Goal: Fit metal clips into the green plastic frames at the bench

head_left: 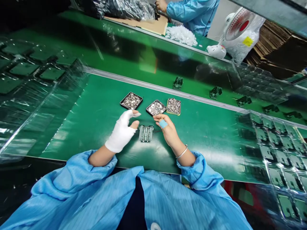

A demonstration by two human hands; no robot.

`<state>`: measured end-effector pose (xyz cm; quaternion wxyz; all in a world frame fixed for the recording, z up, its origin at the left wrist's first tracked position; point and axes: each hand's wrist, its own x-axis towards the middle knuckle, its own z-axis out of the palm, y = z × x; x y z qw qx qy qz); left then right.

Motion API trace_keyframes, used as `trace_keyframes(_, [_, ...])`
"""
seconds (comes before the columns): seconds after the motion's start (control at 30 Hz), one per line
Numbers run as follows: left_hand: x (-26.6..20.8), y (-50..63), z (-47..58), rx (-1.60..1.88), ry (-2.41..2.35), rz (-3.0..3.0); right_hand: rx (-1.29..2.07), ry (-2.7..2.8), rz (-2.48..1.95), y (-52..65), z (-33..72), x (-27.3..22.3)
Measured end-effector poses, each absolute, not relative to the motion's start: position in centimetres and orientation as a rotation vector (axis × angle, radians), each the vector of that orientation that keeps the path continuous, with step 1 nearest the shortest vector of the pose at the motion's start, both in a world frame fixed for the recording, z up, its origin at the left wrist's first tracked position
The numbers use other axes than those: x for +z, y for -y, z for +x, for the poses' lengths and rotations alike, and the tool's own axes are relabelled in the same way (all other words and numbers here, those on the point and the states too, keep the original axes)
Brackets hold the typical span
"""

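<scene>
My left hand, in a white glove with bare fingertips, is left of a small grey-green plastic part. Its thumb and fingers are apart, with nothing seen between them. The part lies on the green mat between my hands, its ribbed, slotted side up. My right hand, with blue tape round one finger, has its fingertips drawn together at the near edge of the middle tray of small metal pieces. A thin dark thing shows beside its palm; what the fingers hold is too small to make out.
Two more trays of small metal pieces, a left tray and a right tray, stand nearby. Several dark parts line the ledge behind. Clear blister trays flank the mat. Across the bench are a co-worker's sleeve and a fan.
</scene>
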<state>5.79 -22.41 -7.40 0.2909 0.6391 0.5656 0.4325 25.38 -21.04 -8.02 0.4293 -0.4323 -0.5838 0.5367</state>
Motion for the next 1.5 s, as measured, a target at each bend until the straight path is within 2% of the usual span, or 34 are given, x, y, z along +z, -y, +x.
trace_keyframes(0.1, [-7.3, 22.4, 4.2, 1.188, -1.540, 1.569, 1.138, 1.892, -0.937, 21.7, 26.6, -7.6])
trace_keyframes(0.2, [-6.7, 23.5, 3.9, 0.994, -1.566, 1.773, 0.953, 2.220, -0.962, 22.4, 26.3, -7.5])
trace_keyframes(0.27, [-6.5, 24.7, 4.5, 0.801, -1.520, 2.033, 0.953, 2.101, -1.111, 22.7, 25.5, -7.6])
trace_keyframes(0.33, [-6.3, 25.8, 5.3, 0.611, -1.545, 2.238, 1.095, 1.896, -1.222, 22.7, 24.8, -7.6])
trace_keyframes(0.43, [-6.1, 25.3, 6.1, 0.486, -1.633, 2.306, 1.251, 1.746, -1.217, 22.9, 24.8, -7.4])
trace_keyframes(0.53, [-4.9, 20.6, 5.8, 0.550, -1.678, 2.227, 1.103, 1.709, -1.179, 23.3, 25.9, -6.9])
trace_keyframes(0.67, [-2.8, 9.7, 4.6, 0.614, -2.024, 2.112, 0.874, 1.848, -1.147, 23.9, 26.7, -6.6])
trace_keyframes(0.8, [-2.7, 0.7, 4.4, 0.471, -2.209, 1.995, 0.699, 2.121, -1.070, 24.1, 26.0, -7.5])
trace_keyframes(1.07, [-4.5, -4.6, 5.4, 0.314, -2.317, 1.887, 0.641, 2.257, -1.103, 24.0, 25.7, -8.7])
trace_keyframes(1.17, [-1.8, -4.7, 3.8, 0.351, -2.280, 1.945, 0.654, 2.278, -1.086, 24.1, 25.8, -8.6])
trace_keyframes(1.33, [5.9, 0.4, -4.8, 0.415, -2.255, 2.035, 0.654, 2.332, -1.039, 24.3, 26.1, -8.3])
trace_keyframes(1.43, [8.5, 6.7, -12.0, 0.390, -2.511, 2.004, 0.626, 2.366, -0.983, 24.4, 26.2, -8.1])
trace_keyframes(1.5, [8.3, 11.4, -16.4, 0.312, -2.731, 1.816, 0.599, 2.392, -0.937, 24.5, 26.2, -8.1])
